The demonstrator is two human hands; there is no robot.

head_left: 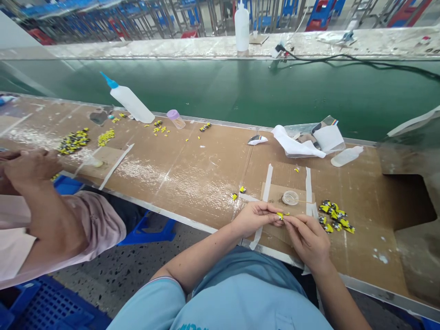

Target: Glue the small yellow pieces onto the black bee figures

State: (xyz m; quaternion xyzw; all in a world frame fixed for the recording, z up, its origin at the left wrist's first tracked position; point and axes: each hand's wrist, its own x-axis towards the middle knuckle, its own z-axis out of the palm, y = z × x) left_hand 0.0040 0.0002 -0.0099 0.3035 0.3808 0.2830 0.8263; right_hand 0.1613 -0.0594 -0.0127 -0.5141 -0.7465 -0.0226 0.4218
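The left hand (257, 216) and right hand (310, 236) pinch small yellow pieces (280, 216) in a narrow grip, near a round clear dish (290, 198).

Right of centre in the lower half, the yellow piece (280, 216) was too small to make out, partly covered by the left hand (255, 217); whether the right hand (310, 237) gripped it too could not be told. At the left edge, the frame cropped the co-worker's hands (32, 168), and anything they held was hidden. Along the top, the stools (321, 14) ran blurred out of view. The lettering (193, 327) on the blue shirt (247, 298) was cut off at the bottom.
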